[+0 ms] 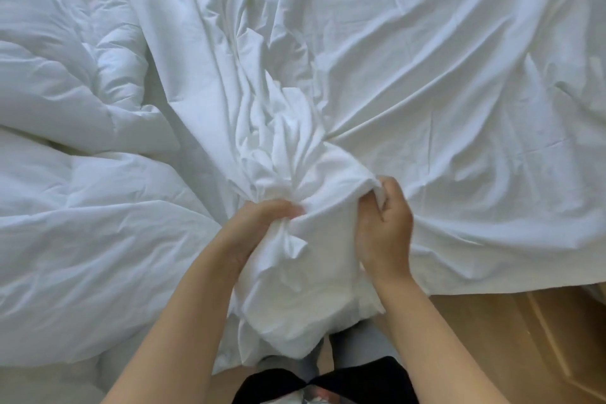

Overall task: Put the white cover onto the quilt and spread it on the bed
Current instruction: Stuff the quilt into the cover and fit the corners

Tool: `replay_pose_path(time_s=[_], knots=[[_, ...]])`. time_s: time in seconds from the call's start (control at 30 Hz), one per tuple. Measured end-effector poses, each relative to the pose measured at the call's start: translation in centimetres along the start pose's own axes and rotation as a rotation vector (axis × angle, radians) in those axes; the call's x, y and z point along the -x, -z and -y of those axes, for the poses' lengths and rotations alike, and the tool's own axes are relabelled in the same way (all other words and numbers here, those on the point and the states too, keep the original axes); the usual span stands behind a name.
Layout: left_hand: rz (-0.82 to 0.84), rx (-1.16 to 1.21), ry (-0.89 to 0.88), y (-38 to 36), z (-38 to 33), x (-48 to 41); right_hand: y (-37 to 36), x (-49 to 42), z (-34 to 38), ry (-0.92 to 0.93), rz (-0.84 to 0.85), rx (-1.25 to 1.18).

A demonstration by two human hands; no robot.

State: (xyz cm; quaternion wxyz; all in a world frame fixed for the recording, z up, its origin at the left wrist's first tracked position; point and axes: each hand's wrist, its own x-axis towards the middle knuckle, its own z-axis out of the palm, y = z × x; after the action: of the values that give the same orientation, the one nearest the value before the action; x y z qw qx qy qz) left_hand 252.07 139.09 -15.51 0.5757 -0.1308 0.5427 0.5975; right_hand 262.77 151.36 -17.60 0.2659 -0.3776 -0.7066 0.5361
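Wooden flooring is seen well right of the heaped, puffy quilt. Just right of the quilt, a bunch of the white cover is clenched by the left hand and a fold is gripped by the right hand, the rest spread further right. With so much cloth gathered, the opening could be lost and the cover twisted.

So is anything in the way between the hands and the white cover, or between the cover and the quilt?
No, nothing visible. The left hand and right hand both grip the bunched white cover directly. The puffy quilt lies right beside it on the left, with nothing between them.
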Motion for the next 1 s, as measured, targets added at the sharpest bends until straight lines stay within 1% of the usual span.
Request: replay_pose_path(time_s=[0.03, 0.07, 0.1, 0.13, 0.17, 0.2, 0.23, 0.27, 0.3, 0.33, 0.37, 0.4, 0.43, 0.47, 0.5, 0.53, 0.57, 0.6, 0.63, 0.67, 0.73, 0.77, 0.8, 0.87, 0.9, 0.93, 1.0], knots=[[-0.004, 0.017, -0.025, -0.4, 0.2, -0.2, 0.6, 0.3, 0.9, 0.107, 0.019, 0.033], [0.033, 0.061, -0.012, -0.8, 0.2, -0.3, 0.9, 0.9, 1.9, 0.200, 0.154, 0.091], [0.069, 0.108, 0.031, -1.3, 0.0, -0.2, 1.0, 1.8, 2.8, 0.251, 0.375, 0.189], [0.080, 0.119, 0.086, -1.6, -0.2, -0.1, 0.8, 2.7, 3.6, 0.252, 0.635, 0.319], [0.083, 0.061, 0.122, -1.7, -0.3, -0.2, 0.7, 3.5, 4.1, 0.244, 0.872, 0.465], [0.060, -0.071, 0.125, -1.9, -0.1, -0.5, 0.8, 3.9, 4.4, 0.218, 1.030, 0.567], [0.009, -0.219, 0.102, -2.1, -0.1, -0.8, 1.1, 3.7, 4.5, 0.140, 1.120, 0.585], [-0.068, -0.348, 0.063, -2.2, -0.1, -1.0, 1.6, 3.1, 4.5, 0.006, 1.166, 0.502], [-0.151, -0.451, 0.032, -2.2, -0.2, -1.3, 2.1, 2.3, 4.3, -0.131, 1.119, 0.353], [-0.210, -0.510, -0.007, -2.1, -0.2, -1.5, 2.6, 1.4, 3.9, -0.238, 0.982, 0.225], [-0.255, -0.555, -0.057, -1.9, -0.2, -1.7, 2.9, 0.5, 3.1, -0.312, 0.793, 0.145], [-0.274, -0.596, -0.113, -1.9, -0.3, -1.5, 2.8, -0.1, 2.1, -0.365, 0.648, 0.132], [-0.288, -0.651, -0.152, -1.8, -0.5, -1.3, 2.5, -0.5, 1.3, -0.409, 0.607, 0.179], [-0.296, -0.683, -0.197, -1.9, -0.6, -1.1, 2.1, -0.7, 1.0, -0.447, 0.660, 0.250], [-0.312, -0.669, -0.258, -1.9, -0.9, -0.7, 1.6, -0.7, 0.5, -0.467, 0.765, 0.328], [-0.308, -0.551, -0.329, -2.1, -1.2, -0.3, 1.1, -0.7, 0.1, -0.466, 0.880, 0.412], [-0.281, -0.376, -0.394, -2.3, -1.5, 0.1, 0.7, -1.0, -0.1, -0.435, 0.972, 0.506], [-0.247, -0.192, -0.442, -2.3, -1.8, 0.4, 0.4, -1.4, -0.2, -0.377, 1.023, 0.620], [-0.220, -0.063, -0.484, -2.2, -2.1, 0.6, 0.2, -1.9, -0.2, -0.291, 1.014, 0.719], [-0.196, 0.003, -0.512, -2.1, -2.3, 0.8, 0.2, -2.3, -0.1, -0.197, 0.948, 0.777], [-0.151, 0.047, -0.485, -1.8, -2.6, 0.9, 0.5, -3.0, 0.5, -0.010, 0.742, 0.767], [-0.123, 0.045, -0.424, -1.6, -2.6, 0.9, 0.7, -3.3, 0.8, 0.074, 0.673, 0.751], [-0.078, 0.052, -0.351, -1.8, -2.8, 1.1, 1.1, -3.5, 1.0, 0.128, 0.648, 0.761], [0.021, 0.105, -0.212, -2.1, -3.0, 1.4, 2.2, -4.0, 1.6, 0.155, 0.642, 0.782], [0.050, 0.128, -0.154, -2.2, -3.1, 1.4, 2.8, -4.2, 1.9, 0.158, 0.610, 0.744], [0.068, 0.118, -0.092, -2.4, -3.1, 1.3, 3.4, -4.5, 2.2, 0.163, 0.541, 0.662], [0.113, 0.040, 0.001, -3.0, -3.5, 1.1, 4.7, -4.6, 3.4, 0.176, 0.342, 0.475]])
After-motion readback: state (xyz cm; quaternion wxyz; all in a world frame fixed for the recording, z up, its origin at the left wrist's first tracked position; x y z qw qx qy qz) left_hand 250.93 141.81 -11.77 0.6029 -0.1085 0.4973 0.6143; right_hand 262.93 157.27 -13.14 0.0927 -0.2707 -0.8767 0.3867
